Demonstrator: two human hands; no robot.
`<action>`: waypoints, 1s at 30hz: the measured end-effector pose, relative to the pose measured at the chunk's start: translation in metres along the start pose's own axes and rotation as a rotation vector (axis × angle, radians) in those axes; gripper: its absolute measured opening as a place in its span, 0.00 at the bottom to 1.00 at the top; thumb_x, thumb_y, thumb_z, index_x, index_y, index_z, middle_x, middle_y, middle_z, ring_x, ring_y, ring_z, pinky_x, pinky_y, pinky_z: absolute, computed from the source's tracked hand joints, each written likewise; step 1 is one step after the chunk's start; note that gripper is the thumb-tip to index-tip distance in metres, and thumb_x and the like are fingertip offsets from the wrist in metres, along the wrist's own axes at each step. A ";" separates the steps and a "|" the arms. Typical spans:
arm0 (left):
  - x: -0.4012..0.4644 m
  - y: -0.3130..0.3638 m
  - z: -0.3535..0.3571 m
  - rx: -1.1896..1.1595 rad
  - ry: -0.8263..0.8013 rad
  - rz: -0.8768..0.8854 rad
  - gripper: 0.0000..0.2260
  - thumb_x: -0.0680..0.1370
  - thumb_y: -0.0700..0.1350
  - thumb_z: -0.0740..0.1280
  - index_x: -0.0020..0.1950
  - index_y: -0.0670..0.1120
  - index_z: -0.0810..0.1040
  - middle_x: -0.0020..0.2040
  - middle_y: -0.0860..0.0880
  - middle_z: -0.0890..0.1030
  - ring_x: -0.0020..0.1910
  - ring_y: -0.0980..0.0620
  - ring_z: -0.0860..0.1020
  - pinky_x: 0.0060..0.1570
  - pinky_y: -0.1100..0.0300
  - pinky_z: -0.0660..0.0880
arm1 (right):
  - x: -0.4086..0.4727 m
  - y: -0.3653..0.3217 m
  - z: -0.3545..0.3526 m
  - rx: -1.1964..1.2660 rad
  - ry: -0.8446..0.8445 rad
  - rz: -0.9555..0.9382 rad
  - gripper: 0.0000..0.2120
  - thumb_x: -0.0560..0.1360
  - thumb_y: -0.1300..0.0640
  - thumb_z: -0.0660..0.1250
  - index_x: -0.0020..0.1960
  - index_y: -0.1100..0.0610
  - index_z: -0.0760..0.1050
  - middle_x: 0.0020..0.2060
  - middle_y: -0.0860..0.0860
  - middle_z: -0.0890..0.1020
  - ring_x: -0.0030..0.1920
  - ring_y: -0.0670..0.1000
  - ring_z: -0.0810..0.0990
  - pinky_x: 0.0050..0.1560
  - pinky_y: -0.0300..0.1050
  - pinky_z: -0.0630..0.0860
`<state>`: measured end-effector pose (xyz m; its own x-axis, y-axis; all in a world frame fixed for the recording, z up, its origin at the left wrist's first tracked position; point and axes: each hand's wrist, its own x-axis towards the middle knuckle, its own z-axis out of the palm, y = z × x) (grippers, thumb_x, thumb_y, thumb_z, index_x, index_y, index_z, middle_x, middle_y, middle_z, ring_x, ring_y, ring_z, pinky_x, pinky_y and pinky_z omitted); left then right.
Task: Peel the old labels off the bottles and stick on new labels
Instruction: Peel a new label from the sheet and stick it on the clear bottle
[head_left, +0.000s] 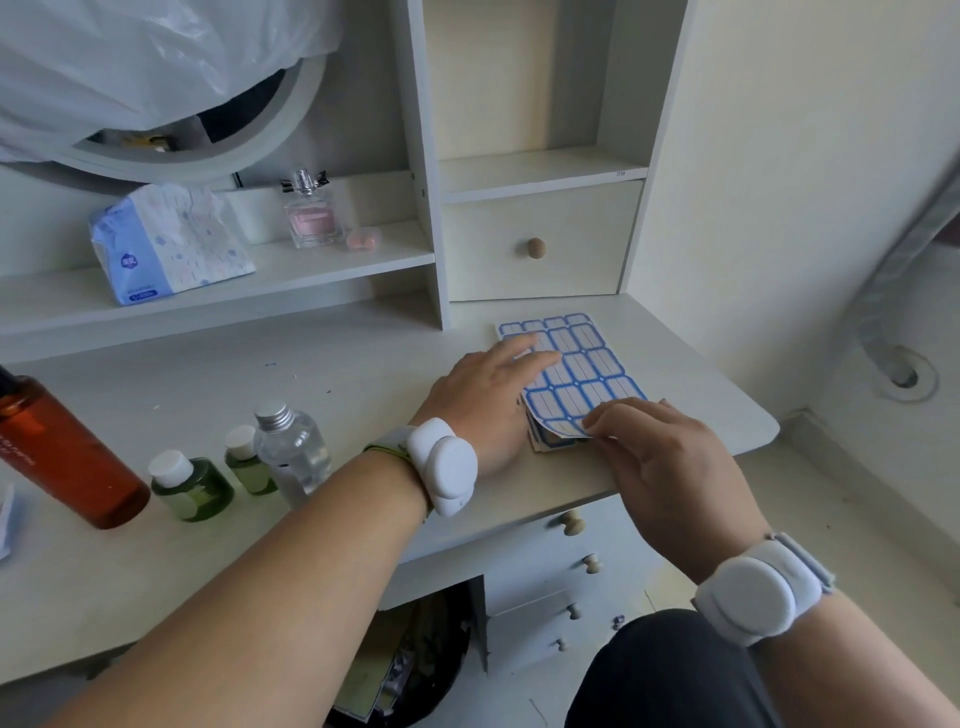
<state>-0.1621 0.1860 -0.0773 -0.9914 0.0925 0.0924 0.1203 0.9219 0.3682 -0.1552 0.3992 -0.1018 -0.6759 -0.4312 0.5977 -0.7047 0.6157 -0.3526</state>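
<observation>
I am sitting at a pale white bench set against a cream wall, with shelves and small drawers built above and below it. At the far left an amber bottle is lying tilted on the bench; pale writing runs along its side, too blurred for me to read. Just beside it two small green bottles with white caps are standing upright, and a clear bottle with a silver cap is standing right next to them. On the shelf behind, a tissue pack with blue print I cannot make out is leaning near a pink perfume bottle. A round mirror is hanging above, half covered by a plastic sheet.

My left hand is lying flat with straight fingers, pressing down on the label sheets, a stack of blue-bordered blank labels resting on the right part of the bench, well apart from the bottles. My right hand is pinching the near corner of the top sheet, which is curling upward off the stack. Both wrists are wearing white round bands. Under the bench a dark bin is holding paper scraps.
</observation>
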 end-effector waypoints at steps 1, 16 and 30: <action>0.002 -0.001 0.000 0.018 -0.033 -0.006 0.31 0.80 0.40 0.57 0.81 0.61 0.59 0.82 0.59 0.58 0.79 0.49 0.61 0.75 0.49 0.62 | -0.001 0.000 0.000 0.010 0.001 0.011 0.04 0.80 0.57 0.66 0.48 0.54 0.78 0.45 0.49 0.85 0.43 0.60 0.82 0.58 0.60 0.79; 0.016 -0.001 0.004 0.115 -0.052 -0.134 0.25 0.83 0.50 0.54 0.81 0.59 0.60 0.82 0.62 0.58 0.80 0.53 0.58 0.74 0.48 0.61 | -0.005 -0.006 -0.057 -0.070 0.429 -0.093 0.08 0.81 0.65 0.65 0.45 0.64 0.80 0.45 0.54 0.84 0.55 0.61 0.82 0.59 0.69 0.74; -0.030 0.022 -0.040 -1.666 0.047 -0.474 0.28 0.79 0.68 0.62 0.59 0.45 0.82 0.48 0.44 0.84 0.38 0.49 0.82 0.30 0.61 0.73 | 0.028 -0.040 -0.008 -0.016 0.534 -0.175 0.06 0.78 0.68 0.69 0.44 0.62 0.82 0.46 0.53 0.86 0.60 0.63 0.82 0.63 0.74 0.68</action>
<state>-0.1272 0.1885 -0.0352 -0.9549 -0.0872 -0.2838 -0.2080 -0.4859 0.8489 -0.1444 0.3674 -0.0652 -0.3432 -0.1366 0.9293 -0.7905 0.5764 -0.2072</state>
